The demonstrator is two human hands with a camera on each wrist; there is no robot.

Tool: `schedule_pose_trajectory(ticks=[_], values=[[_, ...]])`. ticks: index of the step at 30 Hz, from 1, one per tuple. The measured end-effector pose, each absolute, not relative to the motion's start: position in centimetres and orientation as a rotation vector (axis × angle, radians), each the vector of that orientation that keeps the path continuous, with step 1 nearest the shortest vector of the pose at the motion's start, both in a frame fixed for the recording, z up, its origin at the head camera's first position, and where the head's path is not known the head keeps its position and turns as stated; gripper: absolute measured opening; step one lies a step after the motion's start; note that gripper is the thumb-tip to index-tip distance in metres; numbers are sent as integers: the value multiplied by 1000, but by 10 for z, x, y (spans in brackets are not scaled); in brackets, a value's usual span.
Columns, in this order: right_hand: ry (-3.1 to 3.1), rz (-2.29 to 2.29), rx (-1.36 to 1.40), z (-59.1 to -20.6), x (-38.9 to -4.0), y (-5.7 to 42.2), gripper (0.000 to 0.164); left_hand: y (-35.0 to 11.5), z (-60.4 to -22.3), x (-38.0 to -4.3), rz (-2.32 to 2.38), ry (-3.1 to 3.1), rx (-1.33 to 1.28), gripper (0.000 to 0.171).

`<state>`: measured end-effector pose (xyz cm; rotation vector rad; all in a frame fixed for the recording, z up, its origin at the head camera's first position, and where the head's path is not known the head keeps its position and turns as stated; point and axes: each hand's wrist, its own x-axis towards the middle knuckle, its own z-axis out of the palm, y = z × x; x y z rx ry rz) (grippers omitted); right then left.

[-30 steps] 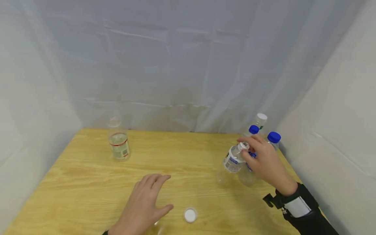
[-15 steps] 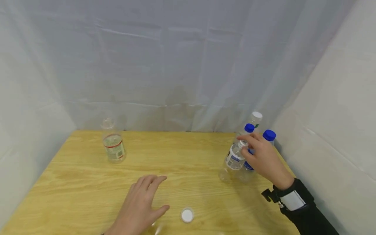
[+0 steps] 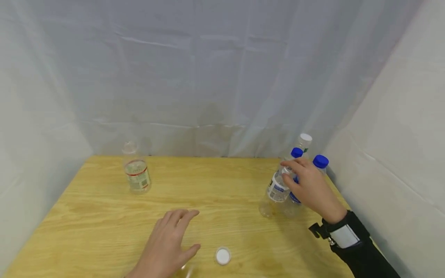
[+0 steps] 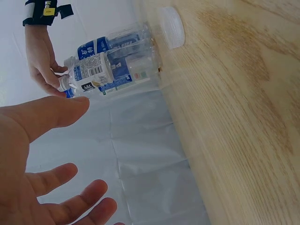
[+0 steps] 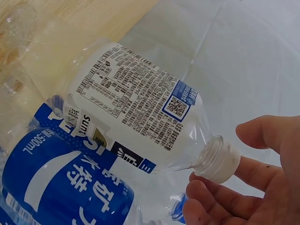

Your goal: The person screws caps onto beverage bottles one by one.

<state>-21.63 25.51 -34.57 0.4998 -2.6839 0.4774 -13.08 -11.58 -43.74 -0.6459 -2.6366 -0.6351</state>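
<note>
At the back right, my right hand (image 3: 311, 185) surrounds the neck of an uncapped clear plastic bottle (image 3: 277, 189) with a white and blue label, which stands upright on the table. In the right wrist view, the thumb (image 5: 262, 132) is apart from the bottle's white neck (image 5: 218, 159), and the other fingers lie behind and beside it; whether they touch is unclear. My left hand (image 3: 167, 241) hovers over the front of the table, its fingers spread and holding nothing. Just right of it lies a white cap (image 3: 223, 256) with a translucent, ribbed rim.
Two blue-capped bottles (image 3: 320, 161) and a white-capped bottle (image 3: 305, 143) stand close behind the right hand. A clear bottle (image 3: 137, 175) with a pale, red-edged label stands at the back left. White sheeting (image 3: 194, 88) encloses the wooden table (image 3: 194, 181).
The bottle at my right hand has shifted slightly right, closer to the capped bottles. The right hand's hold on its neck has loosened. My left hand stays about where it was.
</note>
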Motion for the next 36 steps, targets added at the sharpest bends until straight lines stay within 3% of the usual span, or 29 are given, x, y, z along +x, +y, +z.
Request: schedule_pose_trajectory(ticks=[23, 36], values=[[-2398, 306, 720, -346, -215, 256, 33, -109, -436, -135, -668, -2678, -648, 77], [-2371, 334, 930, -354, -186, 231, 27, -104, -436, -138, -689, -2651, -690, 71]])
